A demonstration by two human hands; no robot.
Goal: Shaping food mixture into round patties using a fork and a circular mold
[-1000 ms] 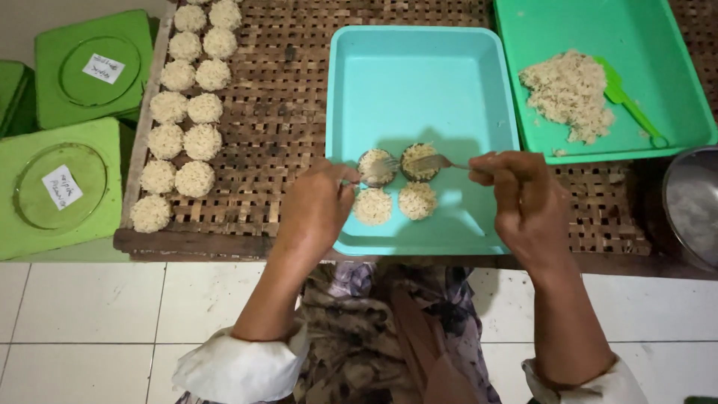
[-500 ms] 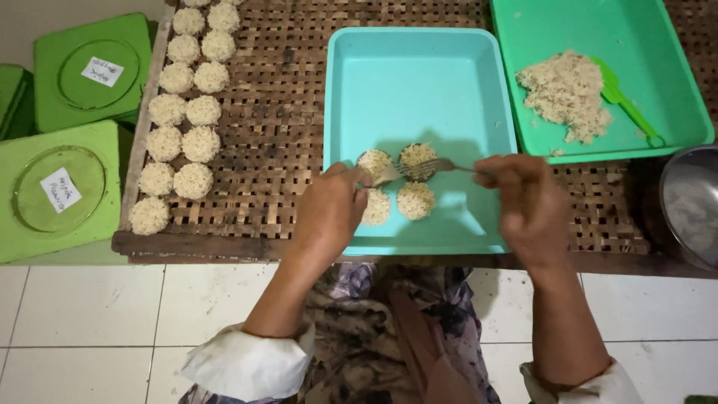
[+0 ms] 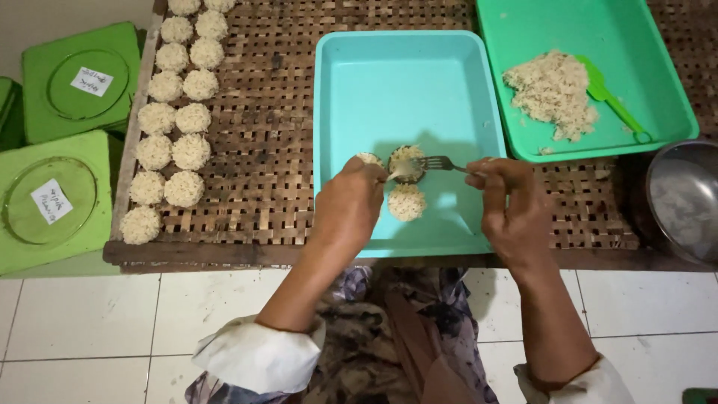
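Left hand (image 3: 351,206) pinches a small spoon (image 3: 396,173), right hand (image 3: 512,206) grips a metal fork (image 3: 441,164), both at a rice ball (image 3: 407,161) in the turquoise plastic tray (image 3: 404,82); right, a green tray (image 3: 643,45) holds loose rice (image 3: 553,93).

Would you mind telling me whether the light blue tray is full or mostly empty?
Mostly empty: the light blue tray holds only three small rice cakes near its front edge; the remaining floor is bare.

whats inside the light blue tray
Three round rice cakes lie near the light blue tray's front; the left hand partly covers one, and a fork touches another. The rest is bare.
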